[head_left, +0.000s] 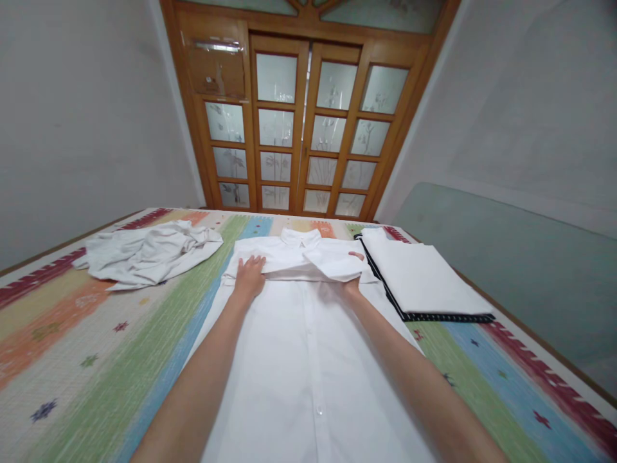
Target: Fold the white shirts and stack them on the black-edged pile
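Note:
A white button-up shirt point(274, 360) lies front side up, its collar point(300, 238) at the far end and its hem toward me. Across its chest, below the collar, runs a folded-over white sleeve point(332, 265). My left hand point(249, 278) rests on the cloth at the shirt's left side, fingers stretched forward and slightly apart. At the other side my right hand point(353, 285) is closed around the sleeve, whose edge lifts a little off the chest. Cloth hides part of the right fingers.
A crumpled white garment point(154, 251) lies at the left on the striped, patterned bed cover point(116, 360). Flat folded white cloth point(424, 273) sits on black-edged fabric point(448, 317) at the right. Beyond the bed are wooden glazed doors point(301, 122); a pale green panel point(506, 257) borders the right.

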`<state>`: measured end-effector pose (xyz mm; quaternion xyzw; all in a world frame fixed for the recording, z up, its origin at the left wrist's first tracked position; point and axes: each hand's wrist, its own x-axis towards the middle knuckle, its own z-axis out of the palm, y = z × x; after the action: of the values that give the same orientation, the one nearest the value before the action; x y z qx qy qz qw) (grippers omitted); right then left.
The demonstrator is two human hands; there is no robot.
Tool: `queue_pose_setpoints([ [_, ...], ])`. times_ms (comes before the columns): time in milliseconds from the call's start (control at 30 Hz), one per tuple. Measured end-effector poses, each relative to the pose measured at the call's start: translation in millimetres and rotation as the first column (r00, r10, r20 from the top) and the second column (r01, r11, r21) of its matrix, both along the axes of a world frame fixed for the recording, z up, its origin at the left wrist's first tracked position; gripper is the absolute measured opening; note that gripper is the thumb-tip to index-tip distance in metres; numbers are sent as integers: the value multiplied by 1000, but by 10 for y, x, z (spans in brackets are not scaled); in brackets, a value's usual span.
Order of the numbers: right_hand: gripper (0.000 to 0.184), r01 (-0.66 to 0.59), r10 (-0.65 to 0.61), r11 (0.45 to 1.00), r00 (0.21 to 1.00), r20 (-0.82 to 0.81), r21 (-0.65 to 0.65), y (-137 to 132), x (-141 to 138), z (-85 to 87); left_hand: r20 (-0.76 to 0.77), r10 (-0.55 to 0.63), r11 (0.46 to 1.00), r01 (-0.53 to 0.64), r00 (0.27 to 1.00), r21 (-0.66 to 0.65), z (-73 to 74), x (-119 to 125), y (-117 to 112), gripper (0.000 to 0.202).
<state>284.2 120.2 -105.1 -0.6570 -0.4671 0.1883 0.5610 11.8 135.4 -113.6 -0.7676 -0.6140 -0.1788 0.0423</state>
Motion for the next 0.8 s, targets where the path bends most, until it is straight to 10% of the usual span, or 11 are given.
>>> queue_pose_setpoints([
  [133,38,130,-119,991,940,-321,12,-102,228,19,17,143,985,-144,990,92,69,-54,-41,54],
  [300,29,-80,-22,983,841,-541,-165,-182,421,183,59,218,966,-224,974,128,117,-232,-48,45],
  [500,25,-131,119,966,991,-67,-221,-343,578,316,-19,165,983,-163,986,81,175,-512,-91,36],
  [633,41,-202,355,874,886,297,-441,-451,617,334,-189,129,992,-125,973,33,270,-631,-181,35],
  [800,47,-316,380,827,924,47,-464,-417,680,384,-237,129,992,-127,963,22,266,-716,-235,35],
])
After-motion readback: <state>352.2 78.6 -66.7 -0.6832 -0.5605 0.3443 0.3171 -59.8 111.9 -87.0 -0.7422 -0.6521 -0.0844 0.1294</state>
